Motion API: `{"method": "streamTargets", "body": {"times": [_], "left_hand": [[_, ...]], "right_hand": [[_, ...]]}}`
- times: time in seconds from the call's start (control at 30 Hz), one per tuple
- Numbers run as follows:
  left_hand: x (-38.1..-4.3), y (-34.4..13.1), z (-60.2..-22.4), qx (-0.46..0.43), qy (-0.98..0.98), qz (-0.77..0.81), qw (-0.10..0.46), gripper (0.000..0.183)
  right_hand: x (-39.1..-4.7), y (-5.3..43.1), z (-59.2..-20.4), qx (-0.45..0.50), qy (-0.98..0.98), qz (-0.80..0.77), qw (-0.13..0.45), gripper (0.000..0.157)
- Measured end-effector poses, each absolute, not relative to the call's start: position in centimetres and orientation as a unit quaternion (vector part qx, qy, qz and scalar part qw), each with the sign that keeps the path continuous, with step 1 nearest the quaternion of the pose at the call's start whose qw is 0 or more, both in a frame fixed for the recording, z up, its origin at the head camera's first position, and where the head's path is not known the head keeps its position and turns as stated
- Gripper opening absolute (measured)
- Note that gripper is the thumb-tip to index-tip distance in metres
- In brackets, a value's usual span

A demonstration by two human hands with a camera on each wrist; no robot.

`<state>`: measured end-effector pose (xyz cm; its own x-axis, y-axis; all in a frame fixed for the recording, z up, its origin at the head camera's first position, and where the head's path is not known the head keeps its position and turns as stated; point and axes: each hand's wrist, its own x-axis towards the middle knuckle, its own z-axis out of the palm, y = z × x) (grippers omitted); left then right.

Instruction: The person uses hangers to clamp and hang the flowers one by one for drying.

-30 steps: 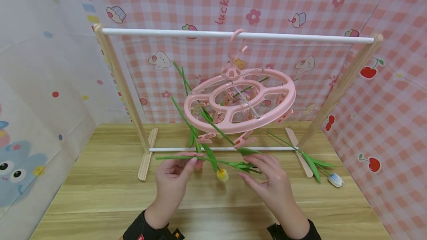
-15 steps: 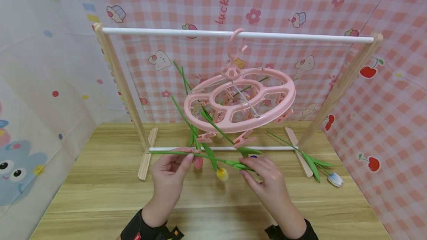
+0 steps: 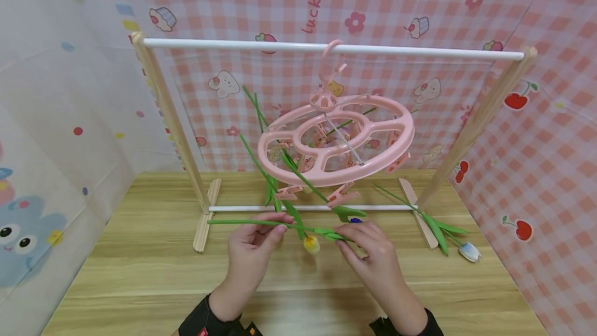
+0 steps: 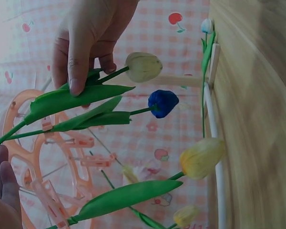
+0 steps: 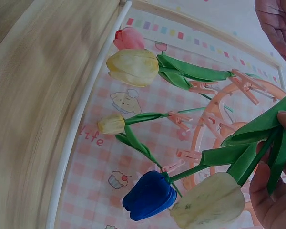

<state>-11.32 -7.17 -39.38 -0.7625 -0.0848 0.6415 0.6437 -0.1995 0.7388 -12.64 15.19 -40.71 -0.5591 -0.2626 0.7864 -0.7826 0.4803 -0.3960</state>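
My left hand (image 3: 254, 253) pinches the green stem of a cream tulip (image 4: 142, 67) between thumb and fingers. On the same tulip, my right hand (image 3: 373, 250) grips the leaves just below the bloom. The stem lies nearly level across the front of a round pink clip hanger (image 3: 336, 176); the bloom is hidden behind my right hand in the head view. A blue tulip (image 5: 150, 195) hangs head down from the hanger close by. A yellow tulip (image 3: 311, 244) and a pink tulip (image 5: 129, 37) hang on the left side.
The hanger hooks over the white top bar (image 3: 224, 45) of a wooden stand (image 3: 170, 123). A white-and-blue tulip (image 3: 468, 252) lies on the table (image 3: 116, 284) by the right foot. A small pale yellow tulip (image 5: 111, 124) hangs farther back.
My left hand first shifted left and up, then came back right along the stem toward my right hand. The right hand moved only slightly; the cream tulip stays held.
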Motion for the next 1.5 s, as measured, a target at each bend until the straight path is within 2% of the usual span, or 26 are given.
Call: {"method": "streamTargets", "body": {"times": [0.27,0.47,0.63,0.77,0.87,1.0,1.27,1.4,1.5], "left_hand": [[-11.2,-6.8,-39.7,-0.248,-0.579,-0.739,0.240,0.013],[-11.3,-6.8,-39.7,-0.236,-0.576,-0.738,0.260,0.013],[-11.3,-7.0,-39.4,-0.224,-0.576,-0.735,0.278,0.014],[-11.2,-7.2,-39.4,-0.223,-0.569,-0.745,0.266,0.013],[-11.2,-7.2,-39.5,-0.227,-0.563,-0.750,0.262,0.015],[-11.2,-7.2,-39.6,-0.233,-0.557,-0.753,0.260,0.015],[-11.2,-7.2,-39.6,-0.250,-0.541,-0.764,0.247,0.015],[-11.3,-7.2,-39.6,-0.257,-0.541,-0.762,0.245,0.017],[-11.3,-7.2,-39.7,-0.259,-0.543,-0.762,0.242,0.015]], "right_hand": [[-12.6,15.4,-40.8,0.327,-0.797,0.389,0.326,0.029],[-12.4,15.6,-40.6,0.320,-0.808,0.400,0.290,0.034],[-11.6,16.0,-38.6,0.259,-0.816,0.433,0.283,0.030],[-11.7,16.5,-36.3,0.172,-0.799,0.480,0.319,0.025],[-13.3,18.0,-36.6,0.118,-0.774,0.529,0.328,0.029],[-15.7,19.8,-36.5,0.099,-0.737,0.589,0.316,0.039],[-18.1,21.1,-34.5,0.081,-0.707,0.670,0.211,0.043],[-18.7,20.8,-34.0,0.065,-0.699,0.684,0.199,0.042],[-19.2,20.6,-33.9,0.068,-0.682,0.697,0.209,0.031]]}}
